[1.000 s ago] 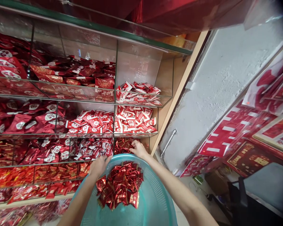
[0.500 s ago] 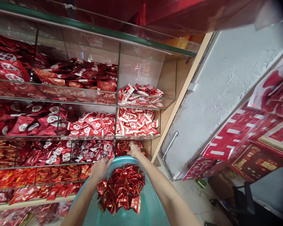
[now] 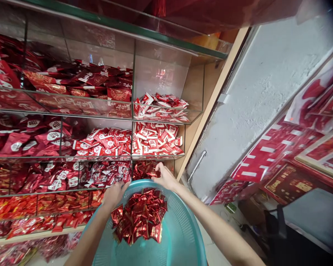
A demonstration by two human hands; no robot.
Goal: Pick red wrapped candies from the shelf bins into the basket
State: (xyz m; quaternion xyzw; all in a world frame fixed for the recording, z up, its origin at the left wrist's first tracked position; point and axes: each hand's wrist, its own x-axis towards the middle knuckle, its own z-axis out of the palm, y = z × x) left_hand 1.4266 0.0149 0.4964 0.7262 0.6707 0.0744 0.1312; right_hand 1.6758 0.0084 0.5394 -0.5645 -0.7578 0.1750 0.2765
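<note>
My left hand point(image 3: 114, 195) is closed over the far left rim of a turquoise plastic basket point(image 3: 192, 225). A heap of shiny dark red candies point(image 3: 141, 218) in twisted foil wrappers lies inside. My right hand point(image 3: 165, 178) is just above the basket's far rim, at the front of a shelf bin with similar dark red candies point(image 3: 144, 170). Its thumb and fingers are apart, and I see nothing held between them. Directly above this bin are red and white packets point(image 3: 157, 140).
Shelves with clear dividers point(image 3: 133, 85) hold many red packets on the left. A wooden side panel point(image 3: 204, 114) borders them, beside a grey wall point(image 3: 255, 85). Red goods point(image 3: 263, 153) hang at the right. A dark chair point(image 3: 277, 232) stands at the lower right.
My right hand has drawn to the right and its fingers show more clearly. My left hand stays on the rim. The view has shifted slightly, showing more of the basket's right side.
</note>
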